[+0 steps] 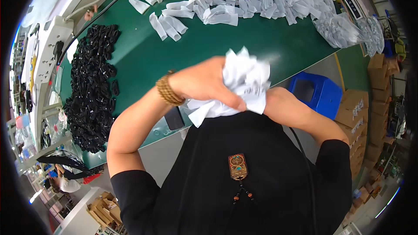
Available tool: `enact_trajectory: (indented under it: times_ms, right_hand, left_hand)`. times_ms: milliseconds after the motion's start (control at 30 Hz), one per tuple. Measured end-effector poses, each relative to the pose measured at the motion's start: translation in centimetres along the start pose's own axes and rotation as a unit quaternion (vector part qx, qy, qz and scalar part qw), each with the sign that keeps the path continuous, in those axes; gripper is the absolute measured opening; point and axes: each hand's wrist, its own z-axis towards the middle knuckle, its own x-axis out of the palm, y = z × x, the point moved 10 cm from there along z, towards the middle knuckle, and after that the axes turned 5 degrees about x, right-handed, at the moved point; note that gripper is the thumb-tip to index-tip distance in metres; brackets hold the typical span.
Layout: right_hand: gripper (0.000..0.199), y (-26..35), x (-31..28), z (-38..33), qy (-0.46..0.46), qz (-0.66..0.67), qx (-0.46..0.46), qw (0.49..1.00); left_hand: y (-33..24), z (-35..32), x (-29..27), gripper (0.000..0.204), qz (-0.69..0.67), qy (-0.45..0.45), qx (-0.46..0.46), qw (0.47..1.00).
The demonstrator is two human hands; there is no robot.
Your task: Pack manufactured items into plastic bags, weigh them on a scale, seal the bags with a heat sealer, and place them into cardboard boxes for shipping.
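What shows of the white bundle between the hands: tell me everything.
The white bundle is a bunch of papery-looking packets, creased, with pointed ends sticking up, dark print on the front and flaps jutting to the lower left. It is held in front of the black shirt, near the green table. The left hand has its thumb across the front; the right hand is at its right side.

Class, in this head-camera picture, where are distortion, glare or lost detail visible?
Head view, rim: straight edges bend, corners go black; head view, left: a faint sheen crosses the green table beside the black cable pile, whose coils blend; head view, centre: white packets in the left hand look bright, their print unclear.
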Motion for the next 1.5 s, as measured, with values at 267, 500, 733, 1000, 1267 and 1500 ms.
enact_trajectory:
  times_ms: [267,500,733,1000,1267,1500]
  right_hand:
    - [0.007,1.7,-3.0,-0.6,-0.064,0.028,-0.037,0.997]
    - [0.012,2.4,-3.4,0.0,-0.085,0.048,-0.089,0.991]
    - [0.009,1.5,-2.7,3.0,0.113,0.241,-0.138,0.954]
    - [0.052,-20.4,0.2,19.6,-0.289,0.07,0.034,0.954]
    - [0.063,-21.6,5.9,22.7,-0.177,-0.133,0.05,0.974]
    - [0.059,-20.3,6.2,21.1,-0.189,-0.038,0.037,0.98]
  left_hand:
    - [8.8,0.2,0.0,0.065,0.393,-0.041,-0.148,0.907]
    - [6.6,-0.5,1.1,0.101,0.574,-0.22,-0.09,0.783]
    - [6.6,-1.4,3.1,0.091,0.519,-0.197,0.02,0.831]
    - [6.8,-6.5,-13.0,0.034,-0.04,-0.369,0.024,0.928]
    - [20.2,-4.3,-30.9,0.08,0.444,-0.575,-0.31,0.614]
    - [21.2,-5.3,-33.1,0.081,0.346,-0.551,-0.399,0.646]
